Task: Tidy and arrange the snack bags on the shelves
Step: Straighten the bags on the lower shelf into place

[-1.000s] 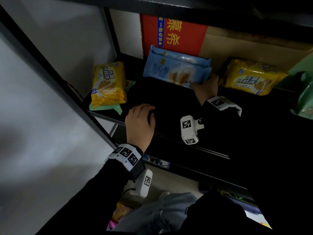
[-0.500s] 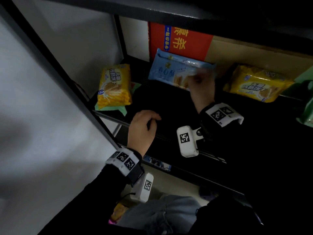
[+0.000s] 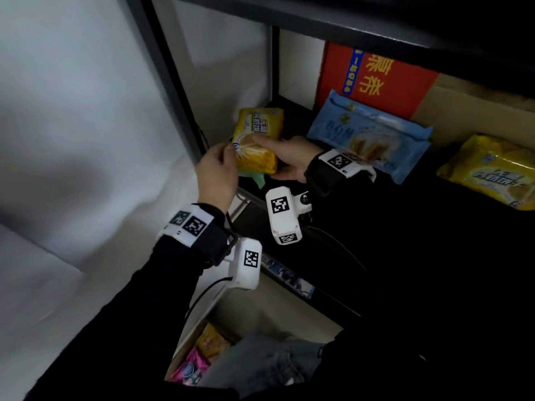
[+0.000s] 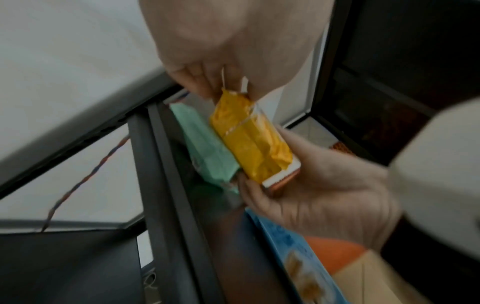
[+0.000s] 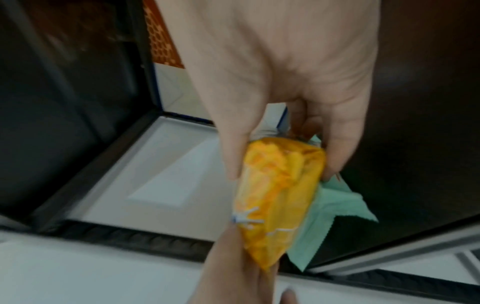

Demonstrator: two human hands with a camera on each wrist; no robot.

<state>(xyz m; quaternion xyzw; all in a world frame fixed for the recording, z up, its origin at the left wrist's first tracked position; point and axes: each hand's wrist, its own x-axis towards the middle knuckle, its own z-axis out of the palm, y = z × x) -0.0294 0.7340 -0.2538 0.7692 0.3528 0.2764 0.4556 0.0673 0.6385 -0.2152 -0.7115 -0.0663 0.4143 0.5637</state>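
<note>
A yellow snack bag (image 3: 256, 140) (image 4: 249, 135) (image 5: 278, 189) sits at the left end of the dark shelf (image 3: 376, 215), on top of a green bag (image 3: 254, 176) (image 4: 205, 142) (image 5: 332, 207). My left hand (image 3: 220, 166) (image 4: 221, 61) pinches the yellow bag's left edge. From the right, my right hand (image 3: 286, 157) (image 5: 280, 82) grips the same bag, thumb on top and fingers below. A light blue bag (image 3: 373, 134) leans at the back of the shelf. Another yellow bag (image 3: 492, 172) lies at the right.
A red and tan cardboard box (image 3: 382, 82) stands behind the blue bag. The dark shelf post (image 3: 165, 76) and white wall (image 3: 72, 125) close off the left side. The shelf above (image 3: 376, 13) hangs low. Colourful bags (image 3: 199, 357) fill a box on the floor.
My right hand left the blue bag and crossed left to the yellow bag. My left hand rose from the shelf's front edge to pinch that bag. The head view shifted left.
</note>
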